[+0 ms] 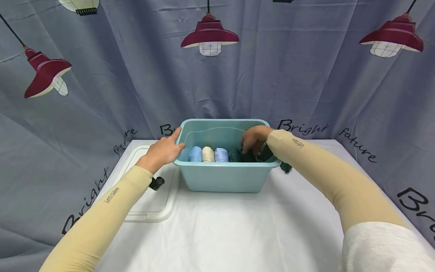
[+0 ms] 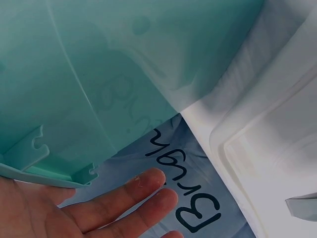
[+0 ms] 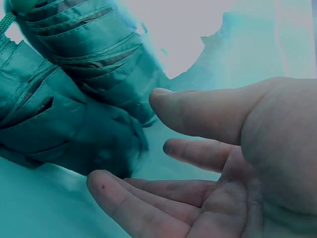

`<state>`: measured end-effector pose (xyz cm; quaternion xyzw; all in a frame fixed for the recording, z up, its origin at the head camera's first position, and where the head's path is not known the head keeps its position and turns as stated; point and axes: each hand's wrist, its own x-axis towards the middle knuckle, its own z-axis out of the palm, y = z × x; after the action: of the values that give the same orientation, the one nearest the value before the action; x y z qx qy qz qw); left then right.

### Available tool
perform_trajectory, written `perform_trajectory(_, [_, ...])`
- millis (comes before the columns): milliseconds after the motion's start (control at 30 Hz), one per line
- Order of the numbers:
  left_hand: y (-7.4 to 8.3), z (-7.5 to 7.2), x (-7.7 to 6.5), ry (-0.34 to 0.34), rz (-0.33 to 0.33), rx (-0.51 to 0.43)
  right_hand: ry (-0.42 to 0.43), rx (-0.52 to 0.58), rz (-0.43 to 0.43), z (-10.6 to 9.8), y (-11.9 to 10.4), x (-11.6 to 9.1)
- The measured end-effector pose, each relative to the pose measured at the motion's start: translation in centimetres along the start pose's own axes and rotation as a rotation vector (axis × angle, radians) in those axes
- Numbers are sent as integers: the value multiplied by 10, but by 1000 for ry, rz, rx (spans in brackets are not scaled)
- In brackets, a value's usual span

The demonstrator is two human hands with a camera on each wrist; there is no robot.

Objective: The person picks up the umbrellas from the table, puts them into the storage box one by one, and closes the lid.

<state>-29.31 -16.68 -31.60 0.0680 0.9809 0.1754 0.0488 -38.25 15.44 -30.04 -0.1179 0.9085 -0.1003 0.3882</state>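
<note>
The light-blue bin (image 1: 222, 177) holds a row of rolled bundles: a blue bundle (image 1: 195, 154), a cream bundle (image 1: 208, 154), a pale-blue bundle (image 1: 221, 155) and dark ones at the right end. Seen close in the right wrist view, two of them are folded green umbrellas (image 3: 99, 54). My right hand (image 1: 255, 138) reaches inside the bin above the dark umbrellas (image 1: 234, 155); thumb and fingers are apart, with nothing between them, and fingertips lie close to the nearer umbrella (image 3: 49, 114). My left hand (image 1: 166, 149) rests at the bin's left rim, fingers extended.
A white lid (image 1: 153, 206) lies on the white-covered table (image 1: 238, 230), left of the bin. Behind stands a grey-blue curtain (image 1: 146, 75) printed with lamps and lettering. Beneath the right forearm, a small dark object (image 1: 286, 167) shows beside the bin; its kind is unclear.
</note>
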Motion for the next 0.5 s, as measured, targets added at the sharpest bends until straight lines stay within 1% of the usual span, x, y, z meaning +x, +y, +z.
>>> perform_trajectory(233, [2,-2,3,4,-1,11,36,34,-67,-9,-2,-20])
perform_trajectory(500, [2,-2,0,-22,-13,-5,73,137,-125,-15,-1,-34])
